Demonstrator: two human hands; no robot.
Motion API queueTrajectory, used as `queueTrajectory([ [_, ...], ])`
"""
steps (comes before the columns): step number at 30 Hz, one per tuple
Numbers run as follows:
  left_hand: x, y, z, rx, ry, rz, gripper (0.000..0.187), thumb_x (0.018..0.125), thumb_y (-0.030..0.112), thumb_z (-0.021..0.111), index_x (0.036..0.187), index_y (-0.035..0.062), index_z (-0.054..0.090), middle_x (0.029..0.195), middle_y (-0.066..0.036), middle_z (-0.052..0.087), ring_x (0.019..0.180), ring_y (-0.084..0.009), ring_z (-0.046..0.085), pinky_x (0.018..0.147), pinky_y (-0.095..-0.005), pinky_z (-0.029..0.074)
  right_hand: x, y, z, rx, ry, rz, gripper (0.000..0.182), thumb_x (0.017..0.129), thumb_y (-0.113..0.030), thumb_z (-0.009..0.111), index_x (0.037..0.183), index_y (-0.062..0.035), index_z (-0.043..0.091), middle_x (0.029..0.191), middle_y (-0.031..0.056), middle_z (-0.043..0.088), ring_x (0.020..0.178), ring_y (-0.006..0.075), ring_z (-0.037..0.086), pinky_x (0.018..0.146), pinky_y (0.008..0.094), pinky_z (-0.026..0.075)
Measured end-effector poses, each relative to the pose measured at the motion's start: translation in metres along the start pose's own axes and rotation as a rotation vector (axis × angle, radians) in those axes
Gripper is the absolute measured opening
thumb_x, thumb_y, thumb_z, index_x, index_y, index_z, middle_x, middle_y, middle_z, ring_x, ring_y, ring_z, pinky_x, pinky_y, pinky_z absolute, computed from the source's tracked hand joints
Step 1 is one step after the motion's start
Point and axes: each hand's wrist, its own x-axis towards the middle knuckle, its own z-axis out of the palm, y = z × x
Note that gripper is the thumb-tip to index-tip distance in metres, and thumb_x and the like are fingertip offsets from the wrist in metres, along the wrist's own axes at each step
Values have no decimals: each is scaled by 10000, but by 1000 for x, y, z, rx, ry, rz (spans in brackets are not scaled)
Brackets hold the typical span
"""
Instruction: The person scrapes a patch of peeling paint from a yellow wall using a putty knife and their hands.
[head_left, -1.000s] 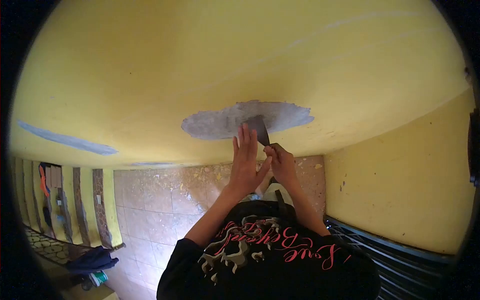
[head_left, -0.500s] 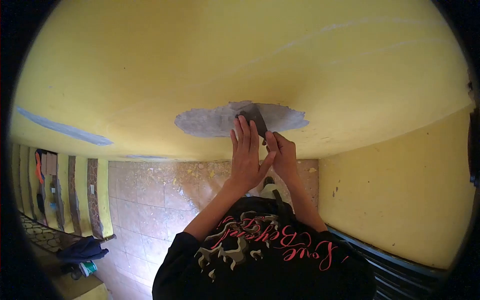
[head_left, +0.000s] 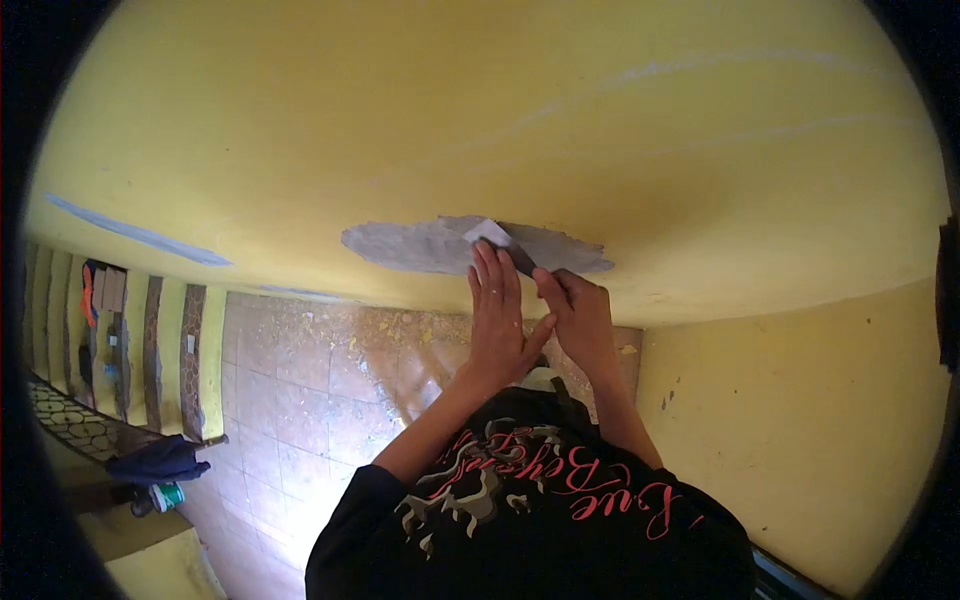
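Observation:
A scraper [head_left: 516, 254] with a flat blade rests slantwise against a bare grey patch [head_left: 400, 245] on the yellow wall [head_left: 480, 130]. My right hand [head_left: 582, 318] is closed around its handle, which the fingers largely hide. My left hand [head_left: 497, 325] has its fingers stretched out, with the fingertips on the blade. Light glints off the blade's upper end. The patch has ragged edges where yellow paint is gone, and it reaches out on both sides of the blade.
Paint flakes [head_left: 352, 343] litter the tiled floor [head_left: 290, 420] below. Another long grey strip [head_left: 140, 232] runs along the wall at left. A dark cloth [head_left: 158, 460] hangs by a metal grille [head_left: 75, 425], near a green-and-white container [head_left: 167, 496]. A yellow side wall [head_left: 770, 400] stands at right.
The scraper's blade has tilted, and its end now catches the light. Both hands keep their hold and have shifted only slightly. The whole view has turned a little.

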Motion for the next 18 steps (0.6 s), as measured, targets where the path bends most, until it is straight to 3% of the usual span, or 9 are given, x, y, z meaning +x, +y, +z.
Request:
queueTrajectory([
  [3,4,2,-4,-69,72,-35,917,931,455,516,1456,-150,69,1513,-393,5,1418,-538,2,1117,-629,62,0,-2,1,87,15,-86,442,938,-407,579,815,10,659,647,184,616,583,352,602,560,392,456],
  [7,1,5,4,-16,-51,-35,940,909,444,544,1448,-165,74,1505,-404,24,1419,-537,13,1121,-624,62,9,-4,-19,15,-41,-56,393,928,-364,599,831,10,666,657,201,611,588,373,594,559,397,454],
  [10,9,4,-2,-37,122,-35,913,908,414,552,1447,-165,96,1505,-404,33,1420,-535,26,1129,-611,66,4,-8,-17,28,-66,-91,370,929,-341,601,838,12,667,639,201,599,579,367,592,557,391,453],
  [13,2,13,-7,-3,-56,-20,912,908,405,555,1448,-163,89,1501,-409,36,1419,-536,28,1134,-602,64,1,-2,-30,18,-81,-81,365,932,-329,599,835,16,667,616,197,585,559,345,587,554,383,450],
  [18,-2,20,8,-103,-103,-76,900,933,396,521,1480,-108,15,1518,-385,-14,1432,-508,-29,1135,-601,21,4,3,-51,-28,-170,3,342,936,-302,598,863,28,653,638,188,597,531,294,562,542,378,433],
])
